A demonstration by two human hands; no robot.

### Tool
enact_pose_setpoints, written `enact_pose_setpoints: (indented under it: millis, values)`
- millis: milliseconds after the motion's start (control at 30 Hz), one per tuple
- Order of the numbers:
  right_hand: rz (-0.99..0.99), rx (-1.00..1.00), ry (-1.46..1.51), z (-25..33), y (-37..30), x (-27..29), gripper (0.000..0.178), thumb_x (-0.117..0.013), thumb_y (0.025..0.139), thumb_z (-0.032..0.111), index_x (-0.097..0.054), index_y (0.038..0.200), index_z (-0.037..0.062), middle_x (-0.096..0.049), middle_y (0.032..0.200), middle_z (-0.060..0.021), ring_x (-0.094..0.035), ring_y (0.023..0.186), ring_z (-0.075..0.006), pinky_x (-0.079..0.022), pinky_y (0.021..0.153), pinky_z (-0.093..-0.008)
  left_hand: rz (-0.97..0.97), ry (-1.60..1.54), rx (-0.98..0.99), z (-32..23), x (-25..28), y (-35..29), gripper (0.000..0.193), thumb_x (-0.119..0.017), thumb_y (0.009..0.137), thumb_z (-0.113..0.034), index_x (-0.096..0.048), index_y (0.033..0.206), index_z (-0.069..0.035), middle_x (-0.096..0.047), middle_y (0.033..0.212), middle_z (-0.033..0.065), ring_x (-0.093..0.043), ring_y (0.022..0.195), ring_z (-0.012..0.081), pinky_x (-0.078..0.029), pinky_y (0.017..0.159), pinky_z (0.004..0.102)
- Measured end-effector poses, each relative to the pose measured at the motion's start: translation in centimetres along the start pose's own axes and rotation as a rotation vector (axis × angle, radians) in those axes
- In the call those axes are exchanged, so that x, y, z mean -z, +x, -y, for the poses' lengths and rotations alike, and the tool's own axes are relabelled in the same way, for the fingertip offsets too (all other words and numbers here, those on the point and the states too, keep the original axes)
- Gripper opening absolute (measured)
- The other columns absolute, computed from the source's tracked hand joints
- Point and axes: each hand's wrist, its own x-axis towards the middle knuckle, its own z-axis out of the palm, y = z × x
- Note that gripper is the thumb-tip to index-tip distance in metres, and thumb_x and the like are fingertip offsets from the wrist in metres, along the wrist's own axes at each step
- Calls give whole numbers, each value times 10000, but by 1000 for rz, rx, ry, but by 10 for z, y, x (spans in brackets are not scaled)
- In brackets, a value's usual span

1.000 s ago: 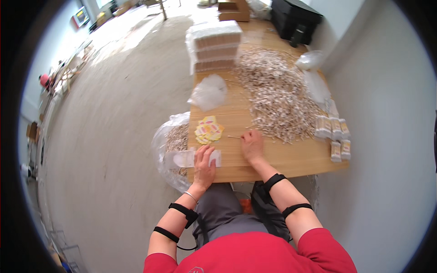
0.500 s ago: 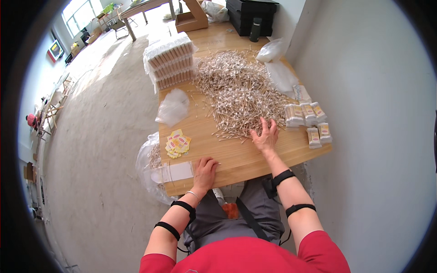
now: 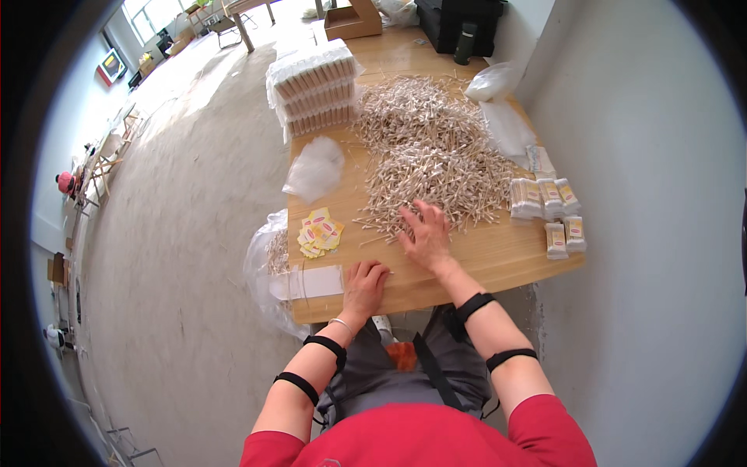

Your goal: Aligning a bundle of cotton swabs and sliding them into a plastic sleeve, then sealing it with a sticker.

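A large heap of cotton swabs covers the middle of the wooden table. At its near edge my right hand reaches in, fingers spread, the fingertips touching loose swabs. My left hand rests near the table's front edge with fingers curled; a cotton swab's white tip pokes out beside its fingertips, the rest hidden by the hand. Beside that hand lies a flat white piece in clear plastic. Just beyond it are scattered small yellow and white cards.
Packed swab bundles stand stacked at the far left, with clear plastic bags nearer. Small filled packs sit at the right by the wall. A dark bottle stands at the back. A plastic sack hangs off the left side.
My right hand has moved left along the heap's near edge, closer to my left hand. The left hand stays nearly in place on the table. The whole view has shifted slightly.
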Motion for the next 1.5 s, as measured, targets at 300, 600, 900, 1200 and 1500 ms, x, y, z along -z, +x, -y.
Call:
enact_pose_setpoints:
  millis: [300,600,900,1200,1500]
  values:
    - [-104,-154,-309,-60,16,12,464,-639,796,261,-546,1242,170,-454,1314,-79,-341,1234,-334,-250,1074,-465,6,-35,6,0,1,4,98,-659,799,-119,-635,889,-88,-578,961,65,-529,949,288,-417,837,391]
    - [69,84,-134,25,-41,-34,290,-615,759,202,-612,1037,122,-561,1071,-21,-478,1064,-231,-324,959,-401,15,-19,-7,2,-3,2,105,-657,796,-104,-640,897,-79,-572,949,78,-528,943,299,-431,833,396]
    - [-40,40,-152,-22,-49,-7,261,-631,770,200,-633,1025,145,-580,1056,-8,-470,1086,-231,-320,969,-404,11,-66,12,0,-1,3,101,-652,805,-102,-641,901,-75,-569,935,95,-530,930,304,-434,832,396]
    - [-47,49,-170,18,-15,-28,296,-653,784,216,-624,1072,153,-568,1092,-2,-459,1104,-236,-309,972,-409,34,17,81,-3,-2,2,281,-669,792,-134,-596,1059,-86,-549,1109,110,-498,1058,322,-384,936,438]
    - [-35,108,-76,4,-50,-27,219,-608,772,146,-664,983,164,-588,992,27,-501,1009,-198,-333,932,-392,-54,175,101,2,-5,3,469,-674,783,-163,-523,1207,-32,-488,1254,150,-402,1231,338,-288,1063,470]
